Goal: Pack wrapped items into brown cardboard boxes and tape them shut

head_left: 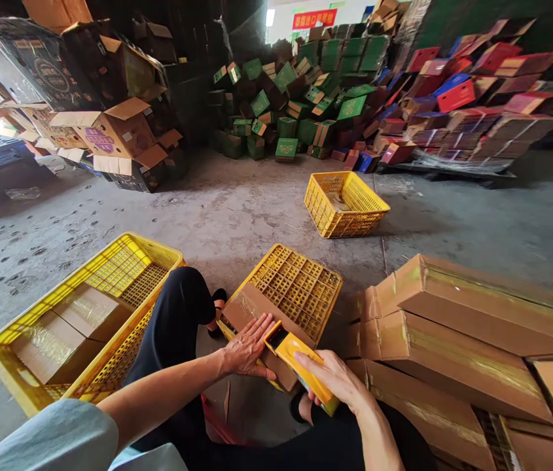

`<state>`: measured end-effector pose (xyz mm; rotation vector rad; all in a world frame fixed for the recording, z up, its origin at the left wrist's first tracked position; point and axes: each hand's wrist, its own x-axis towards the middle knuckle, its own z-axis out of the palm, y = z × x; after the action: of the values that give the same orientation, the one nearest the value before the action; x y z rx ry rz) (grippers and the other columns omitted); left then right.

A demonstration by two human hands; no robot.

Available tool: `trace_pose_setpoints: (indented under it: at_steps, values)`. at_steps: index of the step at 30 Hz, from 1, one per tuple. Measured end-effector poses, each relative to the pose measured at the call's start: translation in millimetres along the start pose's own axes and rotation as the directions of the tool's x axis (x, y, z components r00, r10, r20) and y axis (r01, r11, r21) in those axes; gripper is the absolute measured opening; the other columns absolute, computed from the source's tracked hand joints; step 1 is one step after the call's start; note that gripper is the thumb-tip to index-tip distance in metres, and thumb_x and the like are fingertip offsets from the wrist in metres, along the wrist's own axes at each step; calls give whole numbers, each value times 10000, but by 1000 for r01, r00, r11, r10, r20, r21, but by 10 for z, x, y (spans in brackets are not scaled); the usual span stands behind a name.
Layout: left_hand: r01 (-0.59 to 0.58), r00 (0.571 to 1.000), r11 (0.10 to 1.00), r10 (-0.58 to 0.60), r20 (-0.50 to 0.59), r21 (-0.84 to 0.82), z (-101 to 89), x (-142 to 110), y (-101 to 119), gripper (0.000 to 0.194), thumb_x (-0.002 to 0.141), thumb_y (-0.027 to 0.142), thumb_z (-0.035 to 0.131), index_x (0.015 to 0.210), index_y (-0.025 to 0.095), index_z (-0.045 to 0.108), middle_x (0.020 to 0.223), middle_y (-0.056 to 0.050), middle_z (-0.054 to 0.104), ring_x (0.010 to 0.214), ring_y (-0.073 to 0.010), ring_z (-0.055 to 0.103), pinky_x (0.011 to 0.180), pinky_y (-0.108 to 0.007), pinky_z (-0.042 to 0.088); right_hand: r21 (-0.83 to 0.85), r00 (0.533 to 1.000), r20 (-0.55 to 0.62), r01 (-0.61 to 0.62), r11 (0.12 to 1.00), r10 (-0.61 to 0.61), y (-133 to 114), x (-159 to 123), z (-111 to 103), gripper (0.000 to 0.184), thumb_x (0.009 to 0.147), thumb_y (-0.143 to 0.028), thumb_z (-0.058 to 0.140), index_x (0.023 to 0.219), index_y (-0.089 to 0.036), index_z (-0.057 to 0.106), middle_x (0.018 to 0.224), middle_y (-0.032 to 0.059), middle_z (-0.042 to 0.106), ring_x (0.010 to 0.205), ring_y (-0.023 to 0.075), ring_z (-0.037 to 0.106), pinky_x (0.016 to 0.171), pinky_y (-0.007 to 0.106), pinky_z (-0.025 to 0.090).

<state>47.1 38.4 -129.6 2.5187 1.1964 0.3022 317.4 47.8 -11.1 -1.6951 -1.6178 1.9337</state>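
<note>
We have one cardboard box [251, 305] on one upturned crate [300, 278], our left hand [250, 347] spread flat on it, gripping nothing, our right hand [336, 378] wrapped round one yellow tool [296, 353] hiding part of it, two cartons [53, 343] in one leftward basket [122, 261].

Your grey floor [182, 216] has a yellow basket [349, 224] and green boxes [286, 149] on it; your upturned crate [300, 281] has a brown carton [249, 304] on top.
</note>
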Motion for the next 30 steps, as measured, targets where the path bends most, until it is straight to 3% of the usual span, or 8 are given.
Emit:
trace_pose_setpoints:
  at_steps: [8, 14, 21, 30]
  values:
    - [2, 1000, 999, -1, -14, 45, 12, -9, 10, 1341, 802, 941, 491, 1684, 96, -62, 1728, -232, 77, 1597, -418, 139, 1279, -539, 259, -23, 1000, -23, -6, 1000, 6, 162, -31, -73, 509, 892, -670, 635, 921, -163, 666, 631, 56, 713, 561, 209, 726, 480, 252, 561]
    - [-29, 1000, 996, 29, -4, 86, 16, -36, 78, 1295, 810, 940, 473, 1694, 143, -38, 1736, -212, 16, 1600, -435, 102, 1282, -572, 206, -47, 999, -14, 40, 998, -41, 157, -24, -88, 476, 885, -640, 633, 921, -167, 667, 615, 30, 694, 542, 194, 713, 462, 237, 538]
    - [-105, 993, 993, 102, 53, 56, -32, 5, 97, 1231, 885, 883, 442, 1670, 151, -161, 1737, -197, 70, 1606, -373, 158, 1299, -523, 173, -55, 999, -22, 39, 998, -40, 133, -55, -73, 441, 889, -583, 615, 943, -148, 665, 600, 33, 698, 544, 201, 710, 482, 259, 546]
    - [-118, 989, 992, 115, 88, 33, -113, 23, 65, 1251, 855, 898, 475, 1688, 145, -76, 1736, -201, 90, 1597, -399, 184, 1282, -534, 226, -55, 998, -51, 39, 998, -42, 161, -85, -32, 486, 906, -657, 610, 903, -172, 642, 612, 62, 711, 527, 198, 704, 468, 242, 539]
